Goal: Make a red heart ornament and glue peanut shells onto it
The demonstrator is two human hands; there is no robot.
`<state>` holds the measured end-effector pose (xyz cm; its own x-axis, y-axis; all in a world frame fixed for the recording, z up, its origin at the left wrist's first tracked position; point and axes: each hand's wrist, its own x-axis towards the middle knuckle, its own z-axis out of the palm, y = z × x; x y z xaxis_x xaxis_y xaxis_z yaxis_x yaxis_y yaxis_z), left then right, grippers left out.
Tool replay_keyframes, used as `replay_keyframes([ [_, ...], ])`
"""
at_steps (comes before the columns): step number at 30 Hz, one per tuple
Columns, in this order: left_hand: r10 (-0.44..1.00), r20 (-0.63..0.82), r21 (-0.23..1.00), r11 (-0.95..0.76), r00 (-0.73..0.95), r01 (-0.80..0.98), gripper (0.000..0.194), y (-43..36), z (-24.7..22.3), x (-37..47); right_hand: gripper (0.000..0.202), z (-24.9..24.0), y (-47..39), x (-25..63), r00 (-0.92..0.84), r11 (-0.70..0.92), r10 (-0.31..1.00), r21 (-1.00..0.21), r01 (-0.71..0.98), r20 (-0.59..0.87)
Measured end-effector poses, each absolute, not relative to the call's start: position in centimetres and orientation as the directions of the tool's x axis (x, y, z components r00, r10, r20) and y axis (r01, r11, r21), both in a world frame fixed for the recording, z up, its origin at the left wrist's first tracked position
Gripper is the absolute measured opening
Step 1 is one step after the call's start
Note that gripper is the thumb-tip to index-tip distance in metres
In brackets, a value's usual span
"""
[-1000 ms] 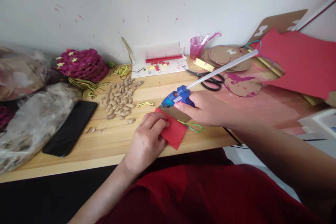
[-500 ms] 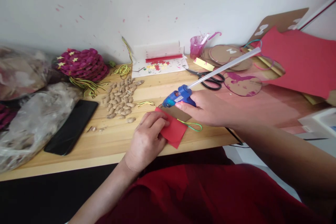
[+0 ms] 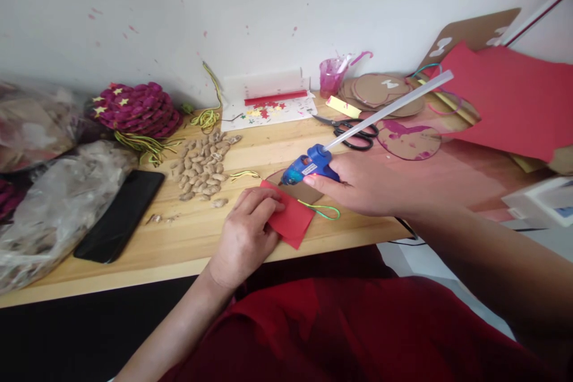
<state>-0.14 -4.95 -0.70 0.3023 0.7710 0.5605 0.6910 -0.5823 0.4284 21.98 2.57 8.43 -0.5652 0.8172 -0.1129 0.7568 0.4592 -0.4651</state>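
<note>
My right hand [image 3: 358, 182] is wrapped round a blue glue gun [image 3: 308, 167] with a long clear glue stick [image 3: 389, 109] rising from its back. The gun's nozzle is over a brown cardboard piece [image 3: 296, 186]. My left hand [image 3: 250, 227] holds a red paper [image 3: 290, 221] over part of that cardboard at the table's front edge, its fingers pressed together on the paper. A green and yellow cord loop [image 3: 326, 211] sticks out to the right of the paper, and cord ends [image 3: 244, 174] show at its upper left.
Peanuts [image 3: 201, 167], a black phone [image 3: 120, 215] and plastic bags [image 3: 67, 203] lie to the left. Black scissors [image 3: 353, 131], a pink cup [image 3: 331, 76] and cardboard shapes [image 3: 409, 140] are behind my right hand. Red sheets [image 3: 514, 101] lie at the right.
The glue gun's nozzle has moved slightly right, away from the red paper's top corner, showing more cardboard. My left hand stays on the paper. The whole view has shifted a little.
</note>
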Motion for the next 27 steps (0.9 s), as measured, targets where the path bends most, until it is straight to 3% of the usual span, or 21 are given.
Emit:
replay_keyframes([
  [10,0.757,0.580,0.403,-0.589,0.301,0.701,0.027,-4.8,-0.8,-0.1,0.037,7.6,2.4,23.5,-0.563,0.454,0.819,-0.478,0.752,-0.108],
  [27,0.765,0.566,0.385,-0.576,0.309,0.721,0.040,-4.8,-0.6,-0.2,0.039,7.6,1.7,25.4,-0.526,0.423,0.839,-0.438,0.793,-0.143],
])
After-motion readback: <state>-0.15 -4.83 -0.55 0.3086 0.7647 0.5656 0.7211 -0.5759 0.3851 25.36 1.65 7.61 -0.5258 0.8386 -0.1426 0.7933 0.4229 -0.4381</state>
